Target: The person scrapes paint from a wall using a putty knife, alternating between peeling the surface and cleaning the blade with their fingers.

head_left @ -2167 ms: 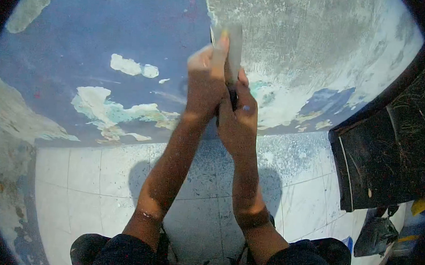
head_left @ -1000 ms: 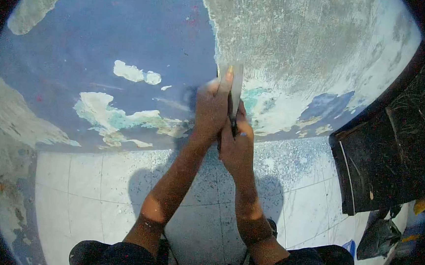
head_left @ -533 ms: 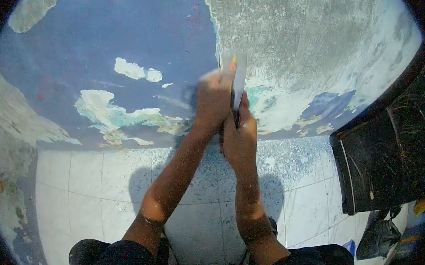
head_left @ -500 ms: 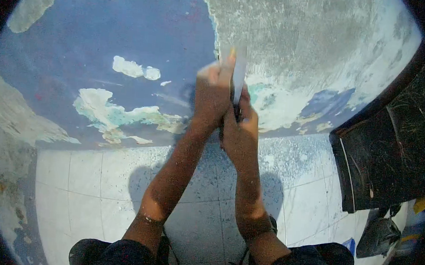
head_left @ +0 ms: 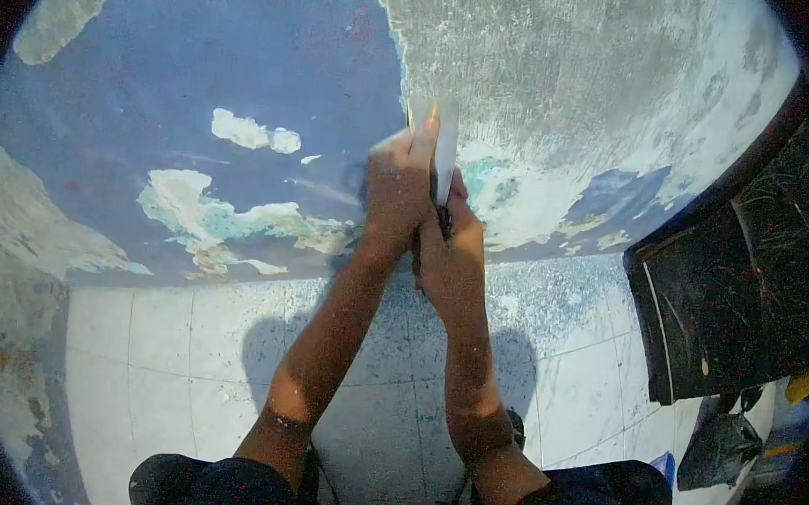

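A scraper (head_left: 446, 152) with a pale flat blade and a dark handle points up against the wall, at the ragged edge between blue paint (head_left: 278, 47) and bare grey plaster (head_left: 568, 58). Its handle is wrapped by my right hand (head_left: 453, 256). Just left of it, my left hand (head_left: 400, 182) is closed against the blade, with the thumb stretched up along it. The blade's tip is slightly blurred.
White floor tiles (head_left: 165, 330) with scattered paint flakes lie below the wall. On the right stands a dark piece of furniture (head_left: 730, 294), with a black plastic bag (head_left: 721, 450) beside it. Pale peeled patches (head_left: 240, 128) mark the blue wall.
Both hands and the scraper have shifted slightly left and down along the paint edge. The view has moved a little too.
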A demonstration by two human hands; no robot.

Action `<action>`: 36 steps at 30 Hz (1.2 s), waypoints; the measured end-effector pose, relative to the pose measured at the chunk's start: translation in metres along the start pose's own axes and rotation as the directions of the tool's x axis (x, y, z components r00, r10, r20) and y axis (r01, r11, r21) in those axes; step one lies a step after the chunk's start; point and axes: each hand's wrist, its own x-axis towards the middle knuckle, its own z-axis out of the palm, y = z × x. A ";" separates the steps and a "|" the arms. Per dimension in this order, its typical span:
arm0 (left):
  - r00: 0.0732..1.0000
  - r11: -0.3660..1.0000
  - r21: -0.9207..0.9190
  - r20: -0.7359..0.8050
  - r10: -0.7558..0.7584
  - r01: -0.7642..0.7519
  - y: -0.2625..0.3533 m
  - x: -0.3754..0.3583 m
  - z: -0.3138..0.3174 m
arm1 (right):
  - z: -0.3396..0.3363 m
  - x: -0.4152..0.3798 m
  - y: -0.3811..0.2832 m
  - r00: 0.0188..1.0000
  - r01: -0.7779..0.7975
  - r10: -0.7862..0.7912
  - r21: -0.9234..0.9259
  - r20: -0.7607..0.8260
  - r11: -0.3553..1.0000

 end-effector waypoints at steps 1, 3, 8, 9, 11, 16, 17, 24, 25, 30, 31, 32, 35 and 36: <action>0.999 0.989 -0.151 0.036 -0.007 0.013 0.011 0.003 -0.003 | 0.001 0.006 -0.007 1.000 -0.010 0.009 0.118 0.008 0.993; 0.998 0.955 -0.297 0.068 0.014 0.007 0.021 0.018 -0.005 | 0.002 0.018 -0.017 0.992 0.124 -0.122 0.098 -0.028 0.987; 0.998 0.889 -0.458 0.052 0.038 -0.010 0.031 0.022 -0.006 | -0.001 0.021 -0.030 0.982 0.188 -0.186 0.110 -0.031 0.976; 0.998 0.889 -0.457 0.051 0.039 -0.011 0.023 0.020 -0.005 | -0.001 0.018 -0.029 0.984 0.177 -0.174 0.089 -0.041 0.980; 0.999 0.952 -0.305 0.033 0.010 0.000 0.011 0.018 -0.005 | 0.000 0.012 -0.024 0.983 0.178 -0.175 0.069 -0.052 0.982; 0.996 0.969 -0.235 0.015 0.084 -0.078 0.008 0.015 -0.008 | 0.007 0.008 -0.013 0.994 0.090 -0.089 0.007 -0.065 0.996; 0.941 0.940 -0.048 -0.028 0.337 -0.338 0.007 0.016 -0.009 | 0.005 0.006 -0.021 0.997 0.055 -0.057 -0.038 -0.047 0.998; 0.849 0.838 0.162 -0.001 0.528 -0.521 -0.001 0.028 -0.013 | 0.009 0.011 -0.023 0.996 0.060 -0.067 -0.101 -0.065 0.993; 0.842 0.830 0.185 -0.027 0.539 -0.526 -0.002 0.032 -0.013 | 0.009 0.012 -0.027 0.994 0.089 -0.090 -0.017 -0.056 0.996; 0.997 0.827 -0.561 0.071 -0.010 0.048 0.061 0.041 -0.019 | 0.016 0.056 -0.040 0.792 0.570 -0.588 -0.149 -0.161 0.808; 0.997 0.839 -0.542 0.081 0.003 0.041 0.066 0.046 -0.022 | 0.015 0.059 -0.047 0.785 0.583 -0.601 -0.149 -0.149 0.799; 0.996 0.853 -0.522 0.087 0.022 0.026 0.071 0.051 -0.026 | 0.015 0.062 -0.054 0.774 0.601 -0.618 -0.146 -0.137 0.786; 0.824 0.832 0.011 -0.131 0.552 -0.555 0.038 0.057 -0.019 | 0.008 0.043 -0.052 0.930 0.354 -0.363 -0.124 -0.054 0.927; 0.923 0.907 -0.179 -0.124 0.363 -0.381 0.034 0.040 -0.016 | 0.008 0.033 -0.048 0.927 0.363 -0.371 -0.122 -0.056 0.924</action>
